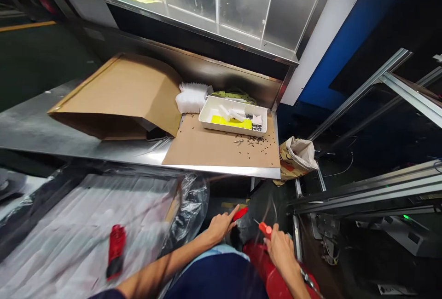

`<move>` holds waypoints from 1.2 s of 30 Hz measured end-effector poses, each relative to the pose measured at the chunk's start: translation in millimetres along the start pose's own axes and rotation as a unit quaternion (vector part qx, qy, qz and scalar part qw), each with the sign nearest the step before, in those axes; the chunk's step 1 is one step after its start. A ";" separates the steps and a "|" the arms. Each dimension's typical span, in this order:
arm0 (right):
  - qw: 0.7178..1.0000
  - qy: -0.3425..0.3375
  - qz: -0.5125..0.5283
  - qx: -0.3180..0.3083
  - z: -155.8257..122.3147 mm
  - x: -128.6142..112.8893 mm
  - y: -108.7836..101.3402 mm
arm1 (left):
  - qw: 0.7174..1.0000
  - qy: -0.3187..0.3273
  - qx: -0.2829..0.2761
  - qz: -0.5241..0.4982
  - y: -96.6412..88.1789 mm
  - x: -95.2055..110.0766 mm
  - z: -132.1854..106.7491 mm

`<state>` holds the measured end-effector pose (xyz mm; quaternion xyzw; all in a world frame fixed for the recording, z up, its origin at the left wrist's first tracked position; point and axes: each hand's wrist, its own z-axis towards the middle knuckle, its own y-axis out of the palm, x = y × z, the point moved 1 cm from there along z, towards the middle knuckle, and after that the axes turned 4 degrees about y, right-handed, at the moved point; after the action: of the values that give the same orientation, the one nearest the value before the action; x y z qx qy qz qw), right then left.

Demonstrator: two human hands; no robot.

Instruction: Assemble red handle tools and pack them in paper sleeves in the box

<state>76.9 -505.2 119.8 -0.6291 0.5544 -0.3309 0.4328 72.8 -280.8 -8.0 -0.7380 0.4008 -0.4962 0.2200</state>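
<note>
My left hand [221, 226] is low in the middle of the view, fingers closed around a small red object [240, 213] at its fingertips. My right hand [281, 247] is just to the right of it, gripping a small tool with an orange-red handle [265, 228] and a thin metal tip pointing up-left. Both hands hover over my lap, above a red item [262, 262] and dark clothing. A red-and-black tool [116, 249] lies on the plastic-covered white sheets [86, 225] at lower left.
A steel bench [31, 129] holds a large folded cardboard box [120, 96], a flat cardboard sheet [214, 149] strewn with small dark screws, a white tray [233, 117] with yellow and white parts, and white foam [191, 97]. A crumpled paper bag [299, 156] and aluminium frames [373, 193] stand at right.
</note>
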 end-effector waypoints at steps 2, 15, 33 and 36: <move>1.000 0.016 -0.017 -0.020 5.2 2.0 -3.7 | 1.000 0.016 0.003 0.018 5.1 4.3 2.3; 0.999 0.017 -0.032 -0.039 5.5 6.6 -19.3 | 0.898 -0.066 -0.146 -0.410 -11.1 0.1 1.4; 0.997 -0.010 -0.050 -0.058 0.0 -7.5 -28.5 | 0.511 -0.277 -0.181 -0.793 -18.8 -16.2 -3.5; 0.996 -0.034 -0.049 -0.069 -12.1 -18.5 -25.3 | 0.479 -0.301 -0.170 -0.807 -16.6 -13.7 -2.8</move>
<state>73.5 -489.0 149.0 -0.6945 0.5294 -0.2912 0.3906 73.9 -259.9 -2.5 -0.8635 -0.3855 -0.1248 -0.3002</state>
